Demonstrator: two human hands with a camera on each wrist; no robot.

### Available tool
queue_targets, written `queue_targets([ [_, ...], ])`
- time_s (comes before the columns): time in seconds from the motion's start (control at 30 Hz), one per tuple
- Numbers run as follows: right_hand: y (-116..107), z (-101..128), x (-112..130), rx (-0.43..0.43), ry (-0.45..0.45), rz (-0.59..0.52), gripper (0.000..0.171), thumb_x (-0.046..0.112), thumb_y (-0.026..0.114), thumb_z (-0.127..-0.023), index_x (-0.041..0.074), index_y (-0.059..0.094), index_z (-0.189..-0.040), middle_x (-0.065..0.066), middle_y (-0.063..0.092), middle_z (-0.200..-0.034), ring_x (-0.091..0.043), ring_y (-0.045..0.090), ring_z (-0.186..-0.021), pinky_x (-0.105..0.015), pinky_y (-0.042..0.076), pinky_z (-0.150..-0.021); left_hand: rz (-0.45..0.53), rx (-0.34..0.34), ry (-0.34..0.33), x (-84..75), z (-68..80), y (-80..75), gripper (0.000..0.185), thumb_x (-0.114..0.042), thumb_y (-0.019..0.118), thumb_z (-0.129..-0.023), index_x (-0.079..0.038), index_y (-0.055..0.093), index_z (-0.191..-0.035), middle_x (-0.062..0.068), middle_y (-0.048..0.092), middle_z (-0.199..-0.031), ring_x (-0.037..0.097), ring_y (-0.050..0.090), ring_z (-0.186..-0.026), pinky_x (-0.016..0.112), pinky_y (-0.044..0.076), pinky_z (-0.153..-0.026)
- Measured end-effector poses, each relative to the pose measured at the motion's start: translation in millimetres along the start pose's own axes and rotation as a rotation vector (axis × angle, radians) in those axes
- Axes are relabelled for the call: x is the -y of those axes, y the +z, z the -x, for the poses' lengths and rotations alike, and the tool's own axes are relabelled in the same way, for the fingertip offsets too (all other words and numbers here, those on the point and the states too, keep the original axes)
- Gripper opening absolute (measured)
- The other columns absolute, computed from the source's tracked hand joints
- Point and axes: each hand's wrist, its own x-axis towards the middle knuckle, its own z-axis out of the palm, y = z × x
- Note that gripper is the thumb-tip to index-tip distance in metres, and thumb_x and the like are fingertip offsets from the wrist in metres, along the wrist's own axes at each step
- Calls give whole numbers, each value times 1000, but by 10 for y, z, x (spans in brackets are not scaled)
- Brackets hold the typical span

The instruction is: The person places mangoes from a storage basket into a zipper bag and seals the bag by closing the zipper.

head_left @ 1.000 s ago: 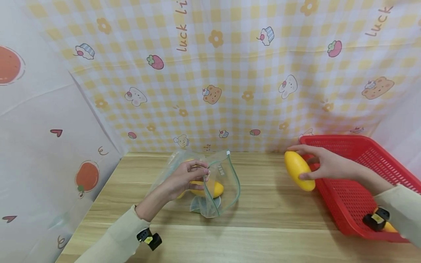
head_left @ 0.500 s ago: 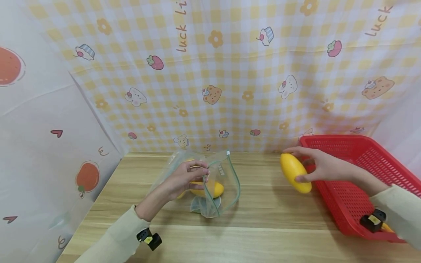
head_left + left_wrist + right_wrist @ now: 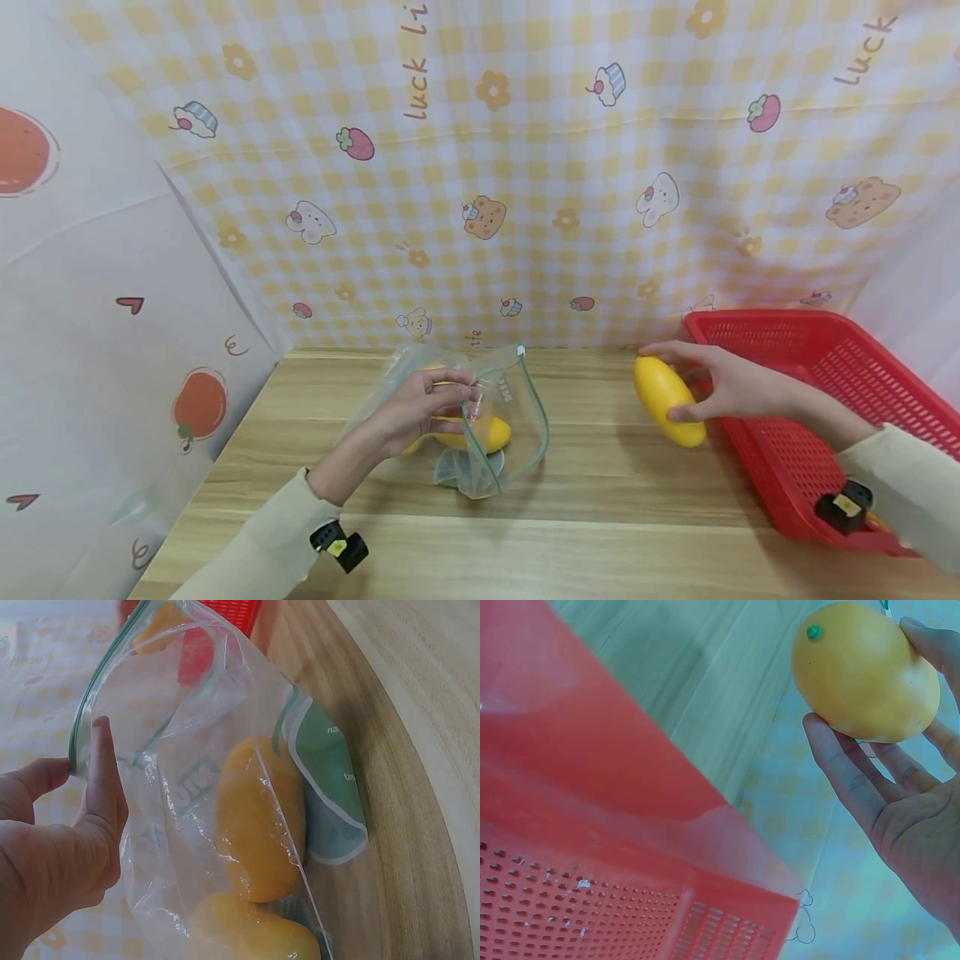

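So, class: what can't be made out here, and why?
Head: yellow thing in red basket, partly hidden by right sleeve and wrist camera.
Left wrist: lower yellow fruit in clear bag, cut off by bottom edge.
Right wrist: right hand, cut off by right edge.

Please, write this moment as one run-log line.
left hand: holds clear bag open; right hand: holds yellow fruit, outside bag; red basket: at right

Bright, even head view, soft shadows on table [image 3: 600,500], hazy left wrist view — glinting bag [image 3: 184,825] — bluish right wrist view.
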Motion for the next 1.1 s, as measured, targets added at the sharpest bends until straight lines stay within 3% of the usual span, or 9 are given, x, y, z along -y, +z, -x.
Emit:
queue_targets([
  [0.27,41,-29,5,31,-4,-56,80,15,85,-85,4,40,-151,-18,54,-131,-34,62,-100,-42,60,-80,-1,0,-7,-2,0,-8,39,-9,61,-103,10,52,-135,14,67,-119,24,70,-99,37,61,-81],
  [0.5,90,-78,55,47,-4,-104,80,11,84,-85,5,39,-151,-24,49,-138,-34,65,-94,-43,62,-74,16,2,-6,8,3,-23,28,-9,63,-102,7,59,-125,14,67,-119,24,69,-100,38,61,-82],
  [1.1,159,-179,26,48,2,-101,78,14,85,-85,10,42,-151,-18,47,-139,-36,63,-106,-44,61,-77,45,6,-18,8,-14,-24,36,-8,61,-103,11,54,-133,14,67,-122,22,70,-99,36,61,-81],
])
